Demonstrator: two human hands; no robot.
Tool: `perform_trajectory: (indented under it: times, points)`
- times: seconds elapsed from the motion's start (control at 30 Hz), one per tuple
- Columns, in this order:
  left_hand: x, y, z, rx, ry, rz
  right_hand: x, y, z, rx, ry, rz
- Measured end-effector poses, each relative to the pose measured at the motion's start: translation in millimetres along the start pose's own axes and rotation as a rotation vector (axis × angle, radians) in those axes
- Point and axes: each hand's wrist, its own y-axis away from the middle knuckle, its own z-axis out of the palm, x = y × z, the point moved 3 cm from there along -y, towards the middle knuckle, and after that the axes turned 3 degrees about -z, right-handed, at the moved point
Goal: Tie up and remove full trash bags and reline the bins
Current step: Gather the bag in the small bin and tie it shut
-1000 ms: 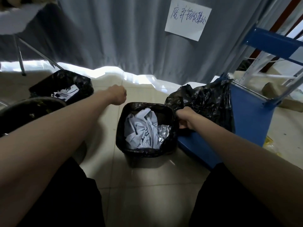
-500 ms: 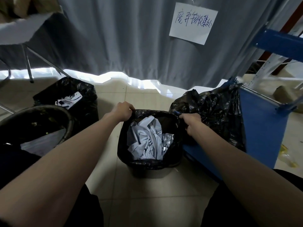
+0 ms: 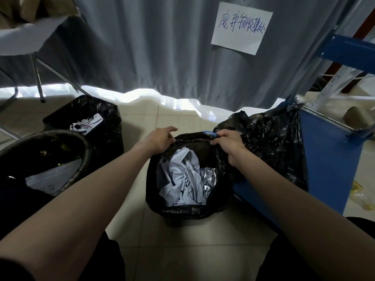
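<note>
Gathering the black liner (image 3: 188,207) off the small bin (image 3: 194,219) on the floor tiles, centre of view, comes first, judging by both hands at its far rim. Nearest lies the liner's near lip, slack over the bin edge, and above it the crumpled white paper (image 3: 182,179) and a bit of silvery foil (image 3: 208,175) filling the bag; better to press nothing down, just lift the edges clear all round. At the far rim, left hand (image 3: 160,139) resting on the plastic with fingers fairly straight, thumb pinching or not cannot be told; right hand (image 3: 229,144) curled tight, pinching the liner's edge beside something blue (image 3: 210,134). Best to get a true pinch with the left too, then draw both corners up and together before knotting. Beyond right, a large black bag (image 3: 269,142) draped on a blue cart (image 3: 328,159), touching the bin's liner, so worth keeping the two apart. Far left, another lined bin (image 3: 85,118) with paper, awaiting the same.
</note>
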Motion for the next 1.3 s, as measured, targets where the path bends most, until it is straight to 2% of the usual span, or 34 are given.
perform_trajectory:
  times: [0.27,0.37,0.47,0.57,0.67,0.8,0.97,1.03,1.13,1.2,1.3]
  points:
    - [2.6,-5.9,-6.4,0.100,-0.011,0.004,3.5,-0.1,-23.1,0.109,0.171,-0.060]
    - [5.7,-2.4,-15.1,0.230,-0.149,0.033,9.8,-0.6,-27.0,0.092,0.270,-0.048]
    - [9.0,4.1,-20.3,0.294,-0.291,0.050,16.1,-0.2,-30.1,0.076,0.333,-0.047]
    - [6.3,8.9,-21.1,0.267,-0.288,0.047,15.9,2.2,-34.9,0.119,0.360,-0.051]
    - [-7.7,10.8,-20.9,0.152,-0.229,-0.049,14.0,4.7,-36.8,0.136,0.358,-0.053]
    - [-27.5,16.3,-23.0,0.049,-0.179,-0.168,12.8,18.6,-34.9,0.051,0.349,-0.002]
    - [-32.9,18.5,-31.6,0.080,-0.136,-0.177,15.6,34.9,-32.5,-0.110,0.364,0.083]
    - [-27.9,19.5,-36.5,0.147,-0.123,-0.175,14.9,38.5,-36.0,-0.098,0.403,0.074]
    - [-19.7,21.0,-42.6,0.234,-0.106,-0.168,15.5,42.4,-49.0,0.018,0.446,0.043]
    - [-12.4,25.3,-43.3,0.209,-0.099,-0.170,18.7,44.4,-56.2,0.043,0.423,0.051]
    - [-8.5,37.2,-43.4,0.081,-0.106,-0.239,19.2,50.4,-57.7,0.004,0.387,0.065]
